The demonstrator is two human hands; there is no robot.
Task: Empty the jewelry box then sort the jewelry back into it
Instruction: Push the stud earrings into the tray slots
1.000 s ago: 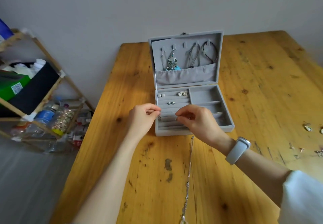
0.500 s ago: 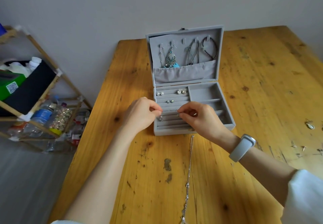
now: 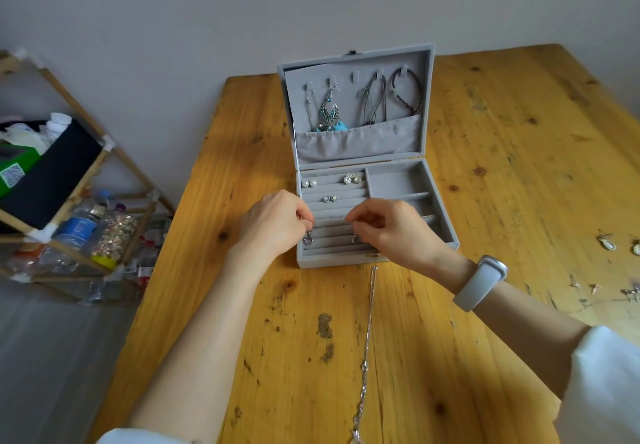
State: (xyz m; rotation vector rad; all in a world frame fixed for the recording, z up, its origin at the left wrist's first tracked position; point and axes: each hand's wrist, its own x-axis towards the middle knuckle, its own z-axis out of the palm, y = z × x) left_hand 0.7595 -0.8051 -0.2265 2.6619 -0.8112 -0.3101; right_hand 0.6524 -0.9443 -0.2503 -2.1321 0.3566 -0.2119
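Note:
The grey jewelry box (image 3: 446, 232) stands open on the wooden table (image 3: 502, 166). Its lid holds a blue drop earring (image 3: 329, 114), cords and a dark bead bracelet (image 3: 410, 91). Pearl studs (image 3: 309, 183) and other stud pairs sit in the ring rolls. My left hand (image 3: 275, 223) pinches a small dangling earring (image 3: 307, 238) over the left end of the lower rolls. My right hand (image 3: 391, 230) pinches its twin (image 3: 355, 237) over the middle of the same rolls. A silver chain necklace (image 3: 367, 336) lies on the table in front of the box.
Loose earrings (image 3: 607, 242) and small studs (image 3: 630, 293) lie at the table's right edge. A bamboo shelf (image 3: 83, 180) with bottles and a green box stands on the floor to the left. A wall is behind the table.
Both hands have stayed at the lower ring rolls; the two dangling earrings now show below the fingertips. The head camera has shifted slightly.

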